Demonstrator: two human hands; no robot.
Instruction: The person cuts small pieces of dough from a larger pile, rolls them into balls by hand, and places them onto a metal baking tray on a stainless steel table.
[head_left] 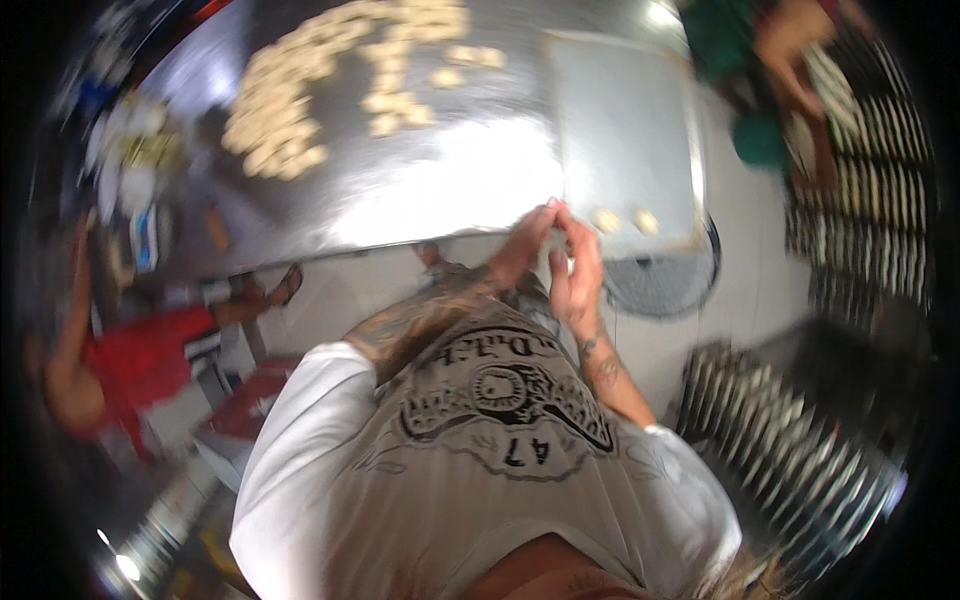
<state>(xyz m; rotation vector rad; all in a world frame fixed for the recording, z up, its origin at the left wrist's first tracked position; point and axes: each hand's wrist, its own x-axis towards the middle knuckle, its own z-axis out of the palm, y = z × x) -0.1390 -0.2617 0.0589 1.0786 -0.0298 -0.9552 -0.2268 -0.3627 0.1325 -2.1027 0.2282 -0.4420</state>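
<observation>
At left, pale cream, rounded dough pieces [275, 110] lay crowded in a curved band on a smooth, glossy metal table [440, 185]. At its near edge, the person's left hand [522, 245] was partly curled, its fingertips close against those of the loosely cupped right hand [578, 270]; whether either gripped anything could not be told. Farther right, two plump dough lumps [607, 220] sat slightly apart near the front of a flat, grey, rectangular tray [630, 130].

A person [145, 365] in red was at far left, racks [875, 190] at right, pale floor [332, 300] between them.
</observation>
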